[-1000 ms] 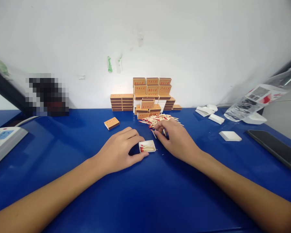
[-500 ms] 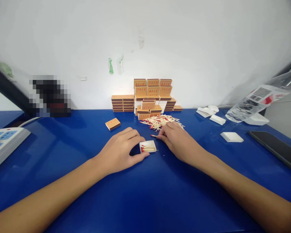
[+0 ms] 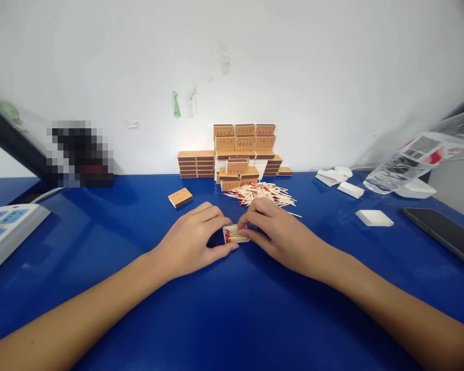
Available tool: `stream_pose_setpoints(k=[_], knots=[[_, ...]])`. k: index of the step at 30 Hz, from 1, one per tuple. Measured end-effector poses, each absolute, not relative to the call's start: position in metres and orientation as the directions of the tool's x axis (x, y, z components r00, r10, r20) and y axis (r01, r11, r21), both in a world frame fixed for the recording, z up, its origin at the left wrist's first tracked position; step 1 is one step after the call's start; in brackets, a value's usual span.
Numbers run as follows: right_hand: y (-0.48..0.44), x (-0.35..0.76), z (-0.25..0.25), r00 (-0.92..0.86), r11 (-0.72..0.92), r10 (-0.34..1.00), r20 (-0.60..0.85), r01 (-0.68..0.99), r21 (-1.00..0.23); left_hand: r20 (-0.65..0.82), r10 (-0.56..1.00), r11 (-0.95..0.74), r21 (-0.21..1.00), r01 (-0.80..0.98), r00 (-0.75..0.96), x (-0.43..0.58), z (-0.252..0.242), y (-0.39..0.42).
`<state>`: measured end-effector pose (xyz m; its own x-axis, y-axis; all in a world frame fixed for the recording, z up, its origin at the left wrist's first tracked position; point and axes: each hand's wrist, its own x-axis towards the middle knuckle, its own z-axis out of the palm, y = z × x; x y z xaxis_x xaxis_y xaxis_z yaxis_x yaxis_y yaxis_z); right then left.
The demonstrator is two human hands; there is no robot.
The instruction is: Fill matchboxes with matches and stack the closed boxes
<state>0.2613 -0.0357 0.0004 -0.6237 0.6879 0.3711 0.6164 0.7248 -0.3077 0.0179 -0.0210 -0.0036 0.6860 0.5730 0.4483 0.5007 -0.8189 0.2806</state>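
A glossy blue surface (image 3: 216, 309) bears a heap of red-tipped matches (image 3: 263, 194), a white tray (image 3: 234, 227) with matches inside, stacked matchboxes (image 3: 195, 165) behind and one separate matchbox (image 3: 180, 197). At left lies a power strip (image 3: 13, 234); at right, white pieces (image 3: 375, 218), a dark phone (image 3: 443, 234) and a clear bottle (image 3: 413, 153).

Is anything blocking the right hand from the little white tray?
Nothing visible. The right hand has its fingertips over the tray, at its right end. The left hand holds the opposite end, out of the way. The match pile lies beyond the tray, not between.
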Motion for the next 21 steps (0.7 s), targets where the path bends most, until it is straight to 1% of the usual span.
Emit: stream_pose_setpoints(k=[5,10,14,16,19,21], knots=[[-0.038,0.262,0.003,-0.632,0.739,0.670,0.389,0.620,-0.263,0.473,0.542,-0.840,0.268,0.473,0.695,0.018,-0.003,-0.021],[-0.039,0.263,0.004,-0.614,0.729,0.683,0.396,0.612,-0.307,0.467,0.543,-0.839,0.274,0.470,0.697,0.018,-0.003,-0.021],[-0.040,0.262,0.003,-0.622,0.722,0.691,0.368,0.618,-0.312,0.461,0.551,-0.834,0.274,0.479,0.695,0.018,-0.003,-0.022],[-0.037,0.264,0.005,-0.610,0.716,0.696,0.378,0.622,-0.317,0.459,0.551,-0.834,0.271,0.481,0.697,0.018,-0.003,-0.022],[-0.028,0.275,0.010,-0.507,0.663,0.729,0.461,0.690,-0.290,0.451,0.564,-0.825,0.269,0.497,0.692,0.018,-0.004,-0.022],[-0.019,0.287,0.014,-0.365,0.544,0.779,0.510,0.797,-0.262,0.448,0.579,-0.814,0.270,0.514,0.681,0.017,-0.004,-0.022]])
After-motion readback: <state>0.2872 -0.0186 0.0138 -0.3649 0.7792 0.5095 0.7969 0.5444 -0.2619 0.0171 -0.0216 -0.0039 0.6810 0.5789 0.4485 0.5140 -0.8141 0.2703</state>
